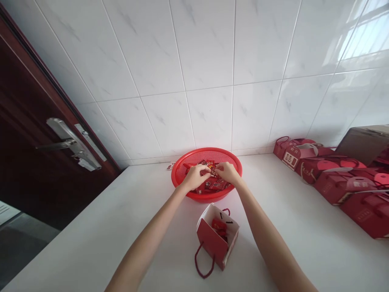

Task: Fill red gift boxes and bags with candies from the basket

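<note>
A red plastic basket [206, 198] with a perforated wall stands near the tiled wall, holding many small red-wrapped candies [209, 185]. Over these candies, my left hand [197, 177] reaches in from the left with its thumb and forefinger curled together. My right hand [227, 172] comes in from the right, its fingers bent down in a pinch close to my left fingertips. What lies between the fingers of either hand is too small to make out. Between my forearms, an open red gift box [209, 240] with cord handles has several red-wrapped pieces [219, 226] inside.
Several closed red gift boxes [331, 186] with handles are lined up along the right side of the white table [146, 219]. A brown carton [361, 142] stands behind them. At the left is a dark wooden door [27, 121] with a metal handle.
</note>
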A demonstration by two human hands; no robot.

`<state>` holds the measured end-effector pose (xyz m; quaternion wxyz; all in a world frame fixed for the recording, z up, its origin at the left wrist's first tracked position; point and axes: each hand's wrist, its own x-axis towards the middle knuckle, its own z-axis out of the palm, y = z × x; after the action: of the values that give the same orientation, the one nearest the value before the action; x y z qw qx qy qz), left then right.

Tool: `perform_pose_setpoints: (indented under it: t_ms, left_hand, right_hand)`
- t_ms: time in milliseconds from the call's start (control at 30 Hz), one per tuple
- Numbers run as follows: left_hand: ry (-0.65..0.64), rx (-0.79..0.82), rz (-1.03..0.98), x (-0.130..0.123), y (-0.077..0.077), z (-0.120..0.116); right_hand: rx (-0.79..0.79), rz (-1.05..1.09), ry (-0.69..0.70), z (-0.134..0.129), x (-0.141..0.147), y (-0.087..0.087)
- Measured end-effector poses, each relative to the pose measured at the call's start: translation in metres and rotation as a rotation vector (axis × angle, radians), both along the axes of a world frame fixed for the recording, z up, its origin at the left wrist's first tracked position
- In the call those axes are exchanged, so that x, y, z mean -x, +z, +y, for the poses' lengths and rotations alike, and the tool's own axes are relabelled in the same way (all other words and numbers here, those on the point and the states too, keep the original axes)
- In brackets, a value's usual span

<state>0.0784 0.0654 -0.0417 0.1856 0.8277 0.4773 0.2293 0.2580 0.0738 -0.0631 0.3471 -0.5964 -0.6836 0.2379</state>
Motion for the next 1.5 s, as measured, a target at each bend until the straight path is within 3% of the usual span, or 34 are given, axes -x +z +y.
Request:
perform_pose_setpoints:
  t_ms: [67,167,300,400,500,633,733,867,1000,1167,1500]
  left_hand:
    - [-0.097,0.007,-0.3,0.007,0.003,-0.025]
    - [-0.201,0.009,-0.474,0.02,0.003,-0.073]
    - [-0.328,0.088,-0.442,0.034,-0.006,-0.126]
    - [-0.354,0.067,-0.355,0.041,-0.018,-0.142]
    - [-0.31,0.009,-0.301,0.046,-0.027,-0.144]
    - [-0.267,-0.067,-0.25,0.05,-0.03,-0.138]
    - [-0.256,-0.127,-0.249,0.048,-0.03,-0.135]
    - [-0.269,-0.206,-0.267,0.043,-0.033,-0.132]
    - [-0.29,-0.246,-0.272,0.041,-0.04,-0.128]
    - [-0.287,-0.298,-0.294,0.042,-0.052,-0.126]
    - [-0.212,-0.164,-0.479,0.033,-0.073,-0.135]
  right_hand:
    - [-0.075,0.094,-0.027,0.001,-0.001,0.002]
    - [-0.155,0.235,-0.042,0.001,-0.003,0.005]
    - [-0.184,0.374,0.027,-0.004,-0.005,0.014]
    - [-0.181,0.497,0.158,-0.015,-0.007,0.03]
    - [-0.184,0.572,0.322,-0.038,-0.01,0.049]
    - [-0.178,0.413,0.516,-0.08,-0.016,0.059]
    - [-0.181,0.232,0.586,-0.111,-0.023,0.049]
    - [-0.213,0.168,0.531,-0.137,-0.033,0.026]
    - [-0.243,0.2,0.434,-0.146,-0.038,0.004]
    - [-0.206,0.286,0.459,-0.151,-0.035,-0.017]
    - [-0.139,0.354,0.508,-0.153,-0.032,-0.027]
